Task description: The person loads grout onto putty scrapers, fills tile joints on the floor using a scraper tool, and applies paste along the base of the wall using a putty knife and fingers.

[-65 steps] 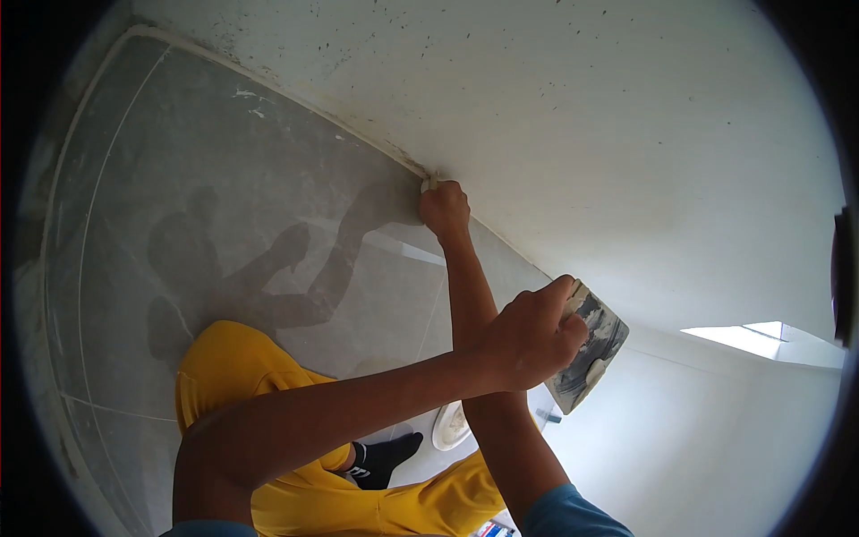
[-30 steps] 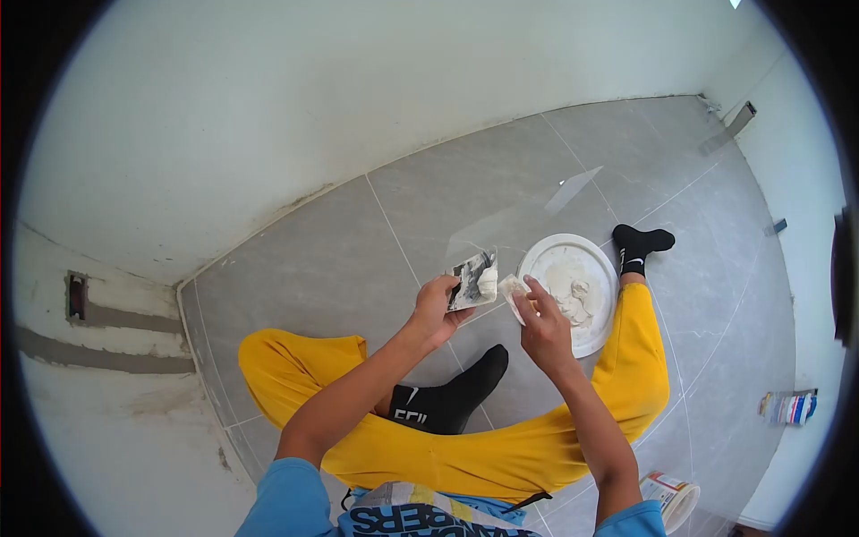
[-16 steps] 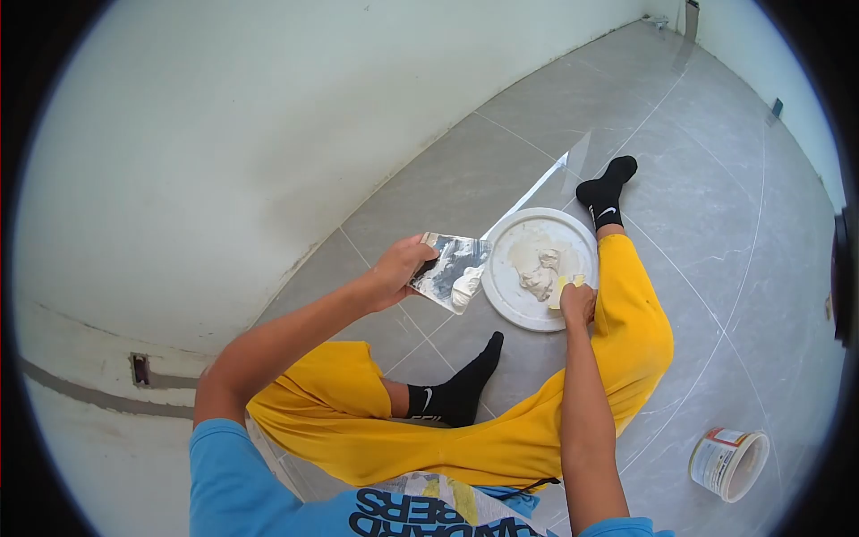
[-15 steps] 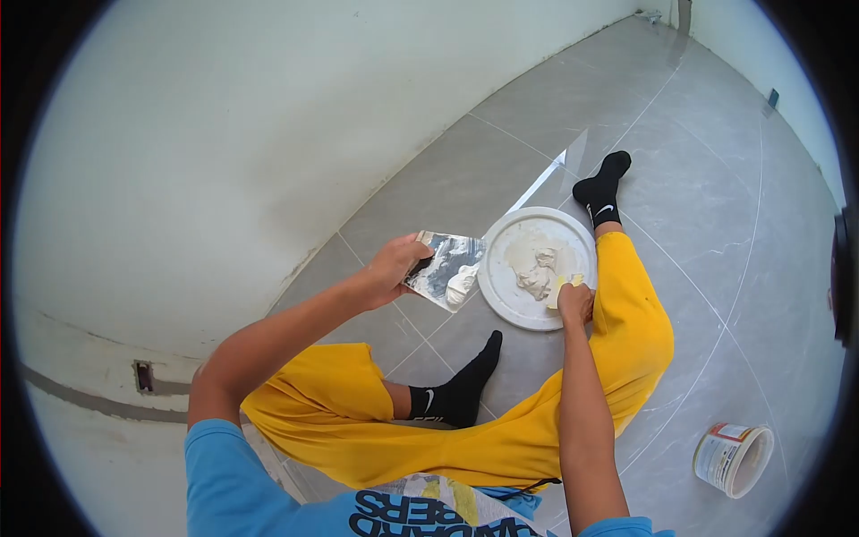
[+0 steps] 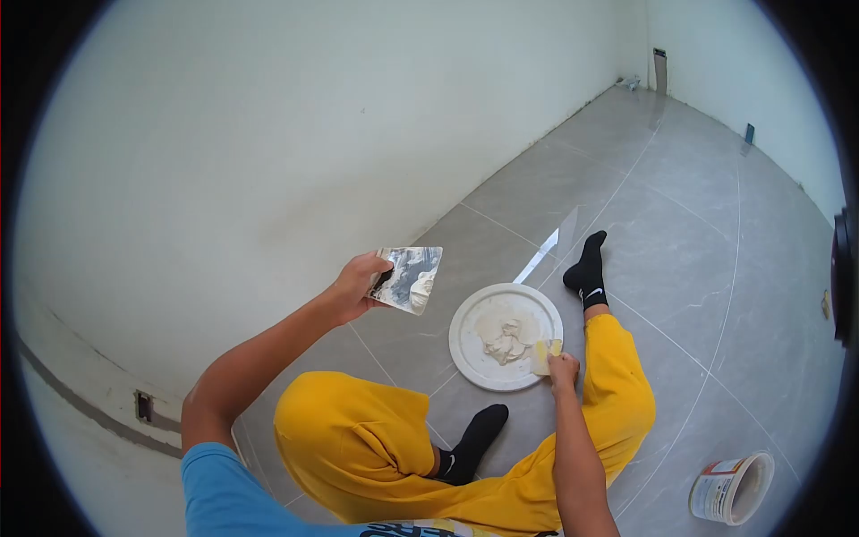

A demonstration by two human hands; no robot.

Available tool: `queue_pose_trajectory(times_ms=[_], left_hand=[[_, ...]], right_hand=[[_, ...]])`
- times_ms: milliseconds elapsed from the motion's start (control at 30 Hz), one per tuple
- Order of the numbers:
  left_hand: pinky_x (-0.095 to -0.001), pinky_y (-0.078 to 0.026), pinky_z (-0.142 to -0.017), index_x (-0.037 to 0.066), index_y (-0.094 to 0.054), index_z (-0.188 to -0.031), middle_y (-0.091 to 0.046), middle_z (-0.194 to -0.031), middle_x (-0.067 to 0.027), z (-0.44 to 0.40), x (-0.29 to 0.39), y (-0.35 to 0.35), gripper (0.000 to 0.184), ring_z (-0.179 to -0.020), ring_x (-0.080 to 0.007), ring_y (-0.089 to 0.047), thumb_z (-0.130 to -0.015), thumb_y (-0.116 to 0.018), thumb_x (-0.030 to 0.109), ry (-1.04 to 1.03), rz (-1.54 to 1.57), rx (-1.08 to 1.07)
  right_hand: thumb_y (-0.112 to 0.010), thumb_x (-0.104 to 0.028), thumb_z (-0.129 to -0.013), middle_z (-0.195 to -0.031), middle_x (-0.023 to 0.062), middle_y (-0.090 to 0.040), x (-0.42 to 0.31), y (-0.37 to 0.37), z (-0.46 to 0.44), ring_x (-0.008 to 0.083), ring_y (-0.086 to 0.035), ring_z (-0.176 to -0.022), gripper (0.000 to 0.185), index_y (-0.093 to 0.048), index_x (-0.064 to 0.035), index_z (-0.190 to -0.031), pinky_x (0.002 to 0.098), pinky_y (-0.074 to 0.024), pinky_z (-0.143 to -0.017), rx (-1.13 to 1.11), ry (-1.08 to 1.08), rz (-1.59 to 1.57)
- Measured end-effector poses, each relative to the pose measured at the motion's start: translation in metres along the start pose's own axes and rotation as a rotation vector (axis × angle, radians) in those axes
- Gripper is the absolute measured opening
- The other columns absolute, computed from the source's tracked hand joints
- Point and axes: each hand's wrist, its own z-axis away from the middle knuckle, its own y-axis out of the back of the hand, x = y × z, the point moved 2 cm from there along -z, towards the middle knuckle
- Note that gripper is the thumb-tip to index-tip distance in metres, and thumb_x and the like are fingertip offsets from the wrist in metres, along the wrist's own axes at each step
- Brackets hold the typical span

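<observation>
My left hand [image 5: 358, 283] is closed around the dark handle of a wide metal putty knife [image 5: 407, 276]. White putty is smeared over its blade, with a thicker lump near the right edge. The blade is held above the floor, to the left of a round white lid [image 5: 463, 358]. A pile of off-white putty [image 5: 506, 344] lies in the middle of that lid. My right hand [image 5: 563, 370] grips a small yellowish scraper [image 5: 543, 356] at the lid's right edge, beside the pile. Its lower part is hidden by my fingers.
A plastic tub [image 5: 716, 492] lies tipped on the grey tiled floor [image 5: 662, 233] at the lower right. The pale wall [image 5: 268, 134] runs close on my left, with an electrical box [image 5: 143, 406] set in it. My socked feet flank the lid.
The camera view has tilted upward, so the lid and floor sit lower. My left hand has lifted the putty knife away from the lid toward the wall. My left knee has risen.
</observation>
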Motion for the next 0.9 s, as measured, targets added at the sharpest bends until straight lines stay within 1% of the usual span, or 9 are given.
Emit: queue_pose_trajectory(times_ms=[33, 100, 167, 300, 367, 500, 600, 667, 900], left_hand=[[-0.0364, -0.058, -0.080, 0.004, -0.047, -0.117, -0.061, -0.108, -0.0109, -0.003, -0.002, 0.005, 0.031, -0.093, -0.0198, -0.066, -0.089, -0.046, 0.017, -0.030, 0.035, 0.013], [-0.0399, -0.056, -0.079, 0.006, -0.048, -0.115, -0.061, -0.105, -0.0100, 0.004, 0.005, -0.003, 0.030, -0.090, -0.0201, -0.065, -0.088, -0.047, 0.018, -0.048, 0.026, 0.143], [-0.0396, -0.056, -0.077, 0.007, -0.048, -0.115, -0.062, -0.104, -0.0091, 0.017, -0.016, -0.013, 0.030, -0.089, -0.0197, -0.065, -0.088, -0.048, 0.018, -0.116, -0.004, 0.181], [-0.0376, -0.056, -0.076, 0.008, -0.050, -0.113, -0.062, -0.103, -0.0088, 0.020, -0.007, -0.025, 0.026, -0.087, -0.0187, -0.064, -0.089, -0.047, 0.019, -0.129, 0.050, 0.234], [-0.0373, -0.056, -0.076, 0.008, -0.050, -0.112, -0.062, -0.103, -0.0085, 0.033, -0.015, -0.042, 0.026, -0.087, -0.0185, -0.064, -0.089, -0.047, 0.019, -0.139, 0.064, 0.268], [-0.0354, -0.056, -0.075, 0.008, -0.051, -0.111, -0.063, -0.103, -0.0076, 0.051, -0.015, -0.057, 0.024, -0.086, -0.0179, -0.065, -0.090, -0.048, 0.020, -0.214, 0.041, 0.291], [-0.0336, -0.055, -0.073, 0.009, -0.053, -0.109, -0.064, -0.100, -0.0061, 0.052, -0.031, -0.060, 0.022, -0.085, -0.0166, -0.065, -0.090, -0.049, 0.021, -0.275, 0.049, 0.336], [-0.0318, -0.054, -0.071, 0.010, -0.055, -0.108, -0.065, -0.095, -0.0040, 0.054, -0.041, -0.063, 0.022, -0.083, -0.0148, -0.064, -0.090, -0.050, 0.022, -0.300, 0.067, 0.406], [-0.0322, -0.052, -0.072, 0.010, -0.053, -0.107, -0.063, -0.099, -0.0052, 0.061, -0.057, -0.064, 0.023, -0.083, -0.0166, -0.062, -0.089, -0.048, 0.023, -0.356, 0.093, 0.414]], right_hand=[[-0.069, -0.008, -0.072, -0.069, 0.0086, -0.061, 0.018, -0.005, -0.017, 0.0170, -0.055, -0.066, 0.016, -0.060, 0.0045, -0.067, 0.0338, -0.0467, -0.065, 0.195, 0.123, 0.184], [-0.070, -0.009, -0.069, -0.078, 0.0152, -0.067, 0.011, 0.000, -0.022, 0.0228, -0.064, -0.071, 0.017, -0.066, 0.0064, -0.076, 0.0364, -0.0492, -0.068, 0.049, -0.008, 0.117], [-0.070, -0.008, -0.067, -0.084, 0.0161, -0.069, 0.033, -0.009, -0.047, 0.0235, -0.066, -0.078, 0.022, -0.067, 0.0082, -0.082, 0.0364, -0.0508, -0.072, -0.008, -0.065, 0.004], [-0.068, -0.003, -0.068, -0.088, 0.0161, -0.069, 0.027, -0.010, -0.070, 0.0244, -0.067, -0.082, 0.026, -0.066, 0.0102, -0.090, 0.0373, -0.0517, -0.074, 0.074, -0.103, 0.094], [-0.065, 0.003, -0.069, -0.091, 0.0163, -0.067, 0.039, -0.006, -0.075, 0.0248, -0.066, -0.081, 0.027, -0.064, 0.0088, -0.095, 0.0368, -0.0523, -0.072, -0.213, -0.139, -0.423], [-0.064, 0.006, -0.070, -0.090, 0.0146, -0.065, 0.037, -0.015, -0.092, 0.0239, -0.066, -0.079, 0.027, -0.061, 0.0066, -0.096, 0.0345, -0.0530, -0.071, -0.302, -0.021, -0.522], [-0.065, 0.006, -0.070, -0.088, 0.0125, -0.064, 0.044, -0.017, -0.113, 0.0227, -0.065, -0.076, 0.024, -0.060, 0.0048, -0.093, 0.0331, -0.0537, -0.070, -0.382, 0.025, -0.377], [-0.066, 0.006, -0.070, -0.085, 0.0121, -0.064, 0.055, -0.024, -0.124, 0.0227, -0.065, -0.074, 0.022, -0.060, 0.0046, -0.091, 0.0328, -0.0537, -0.069, -0.318, -0.052, -0.413], [-0.070, 0.004, -0.066, -0.085, 0.0138, -0.068, 0.014, -0.020, -0.124, 0.0228, -0.066, -0.076, 0.018, -0.064, 0.0038, -0.083, 0.0315, -0.0531, -0.070, -0.060, 0.037, -0.350]])
